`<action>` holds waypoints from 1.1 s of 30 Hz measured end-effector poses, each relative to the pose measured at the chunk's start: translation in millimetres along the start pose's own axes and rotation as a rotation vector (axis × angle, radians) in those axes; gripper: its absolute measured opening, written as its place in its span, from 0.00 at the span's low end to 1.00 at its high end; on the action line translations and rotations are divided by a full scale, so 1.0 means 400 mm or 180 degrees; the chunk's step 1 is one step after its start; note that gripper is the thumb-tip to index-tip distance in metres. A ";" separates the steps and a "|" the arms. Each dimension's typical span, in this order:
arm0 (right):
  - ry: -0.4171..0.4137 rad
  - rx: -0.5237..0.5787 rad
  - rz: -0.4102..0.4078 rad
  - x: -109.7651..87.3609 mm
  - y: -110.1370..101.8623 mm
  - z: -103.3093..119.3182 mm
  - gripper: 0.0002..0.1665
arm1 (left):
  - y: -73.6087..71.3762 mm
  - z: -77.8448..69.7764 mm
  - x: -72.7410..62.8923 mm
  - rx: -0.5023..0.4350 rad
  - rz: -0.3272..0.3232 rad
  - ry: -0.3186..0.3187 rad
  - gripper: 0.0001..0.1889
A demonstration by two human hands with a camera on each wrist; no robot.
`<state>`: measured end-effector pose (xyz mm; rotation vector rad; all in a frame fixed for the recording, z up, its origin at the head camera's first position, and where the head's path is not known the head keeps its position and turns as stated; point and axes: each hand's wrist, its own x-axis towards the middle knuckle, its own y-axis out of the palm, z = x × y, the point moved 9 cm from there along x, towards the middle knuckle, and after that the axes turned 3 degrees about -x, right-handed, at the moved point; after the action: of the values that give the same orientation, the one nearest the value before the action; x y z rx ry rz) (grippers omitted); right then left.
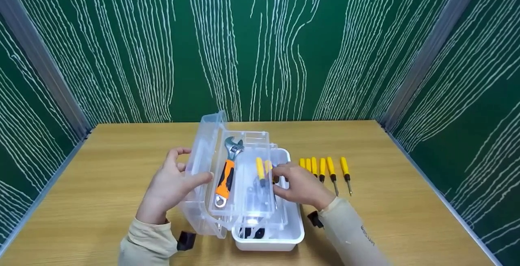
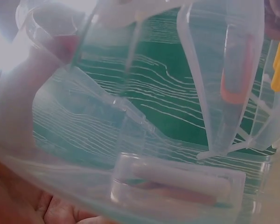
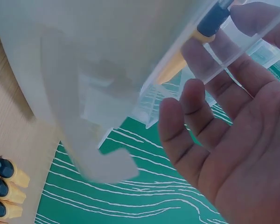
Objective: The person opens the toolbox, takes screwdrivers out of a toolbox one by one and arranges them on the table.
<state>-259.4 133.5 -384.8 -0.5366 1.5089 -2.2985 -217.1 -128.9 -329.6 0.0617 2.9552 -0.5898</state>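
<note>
A toolbox with a white base [image 1: 268, 246] stands with its clear lid [image 1: 201, 148] raised on the left. My left hand [image 1: 168, 191] grips that lid, thumb over its edge and fingers behind it. Inside the clear tray [image 1: 256, 211] lies an adjustable wrench [image 1: 226, 176] with an orange and black handle. A yellow-handled screwdriver [image 1: 260, 167] is in the tray too. At the tray's right side my right hand [image 1: 304, 185] pinches another yellow screwdriver [image 3: 212, 21] by its black collar; its tip is hidden.
Several yellow-handled screwdrivers [image 1: 332, 166] lie in a row on the wooden table [image 1: 134, 156], right of the toolbox. Dark objects [image 1: 259, 232] show low in the white base. Green walls [image 1: 260, 46] with white wavy lines enclose the table's back and sides.
</note>
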 end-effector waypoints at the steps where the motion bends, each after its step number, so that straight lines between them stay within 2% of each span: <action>1: -0.0022 -0.0035 0.0013 0.000 0.002 0.002 0.14 | 0.000 -0.001 0.000 0.0007 0.0002 0.0014 0.45; 6: -0.0121 -0.0170 0.0028 -0.001 0.008 0.010 0.13 | -0.002 -0.005 0.001 0.0064 -0.0009 0.0078 0.44; 17: 0.0063 -0.0118 -0.0110 0.001 0.004 0.004 0.18 | -0.001 -0.007 0.002 0.0174 0.0027 0.0093 0.44; 22: 0.0161 -0.0130 -0.0025 0.001 0.011 0.004 0.20 | -0.001 -0.005 0.002 0.0240 0.0038 0.0072 0.44; 27: 0.0267 -0.0110 0.0029 0.004 0.018 0.004 0.18 | 0.000 -0.002 0.003 0.0285 0.0037 0.0031 0.44; 33: 0.0228 -0.0119 -0.0147 0.007 0.008 0.005 0.16 | -0.001 -0.002 0.001 0.0290 0.0021 0.0035 0.44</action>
<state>-260.5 129.3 -386.9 -0.5090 1.5915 -2.3518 -217.7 -129.1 -328.7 0.0837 2.9362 -0.7250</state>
